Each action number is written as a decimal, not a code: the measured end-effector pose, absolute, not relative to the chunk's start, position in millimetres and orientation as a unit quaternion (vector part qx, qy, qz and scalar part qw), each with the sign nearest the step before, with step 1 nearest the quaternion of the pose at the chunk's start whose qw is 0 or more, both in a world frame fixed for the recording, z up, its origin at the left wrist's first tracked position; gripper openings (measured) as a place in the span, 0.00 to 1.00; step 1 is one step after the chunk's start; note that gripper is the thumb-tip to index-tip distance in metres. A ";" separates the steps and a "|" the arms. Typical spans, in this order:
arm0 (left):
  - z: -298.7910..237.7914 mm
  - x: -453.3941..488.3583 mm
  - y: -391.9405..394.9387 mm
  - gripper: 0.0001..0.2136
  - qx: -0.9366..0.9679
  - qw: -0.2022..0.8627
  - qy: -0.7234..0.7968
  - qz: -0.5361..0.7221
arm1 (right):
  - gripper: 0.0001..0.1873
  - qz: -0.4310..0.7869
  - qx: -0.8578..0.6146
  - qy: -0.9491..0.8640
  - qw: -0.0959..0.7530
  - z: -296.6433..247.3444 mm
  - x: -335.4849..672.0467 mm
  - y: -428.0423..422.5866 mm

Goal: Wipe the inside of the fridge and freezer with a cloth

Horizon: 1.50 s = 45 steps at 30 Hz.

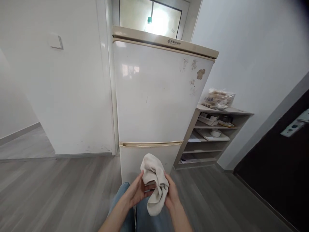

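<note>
A crumpled off-white cloth hangs between my two hands, in front of the fridge's lower door. My left hand grips its left side, the fingers curled partly behind the folds. On the cloth's right edge my right hand is closed, with its fingertips hidden by the fabric. Just beyond stands a white two-door fridge with both doors shut. Brown stains and a peeled patch mark the upper right of its top door.
Right of the fridge is a low shelf unit holding boxes, trays and a white bowl. A plastic bag lies on top. A dark door is at far right. A white wall with a switch stands left.
</note>
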<state>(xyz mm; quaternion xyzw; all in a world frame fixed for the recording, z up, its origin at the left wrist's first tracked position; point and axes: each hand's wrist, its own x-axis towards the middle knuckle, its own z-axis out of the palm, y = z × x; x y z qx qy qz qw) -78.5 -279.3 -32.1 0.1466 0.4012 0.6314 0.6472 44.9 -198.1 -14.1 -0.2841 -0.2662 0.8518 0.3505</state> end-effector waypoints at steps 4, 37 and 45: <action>-17.9 -89.8 -287.8 0.21 0.151 0.554 0.471 0.670 | 0.32 0.810 -0.310 -0.381 0.320 -8.4 44.7 -203.1; -32.3 -42.4 -156.2 0.20 0.431 0.522 0.500 0.540 | 0.29 0.487 -0.503 -0.366 0.612 -100.5 255.8 -89.0; -23.2 -62.8 -167.4 0.17 0.432 0.431 0.537 0.583 | 0.27 0.463 -0.522 -0.483 0.529 -76.8 227.6 -85.1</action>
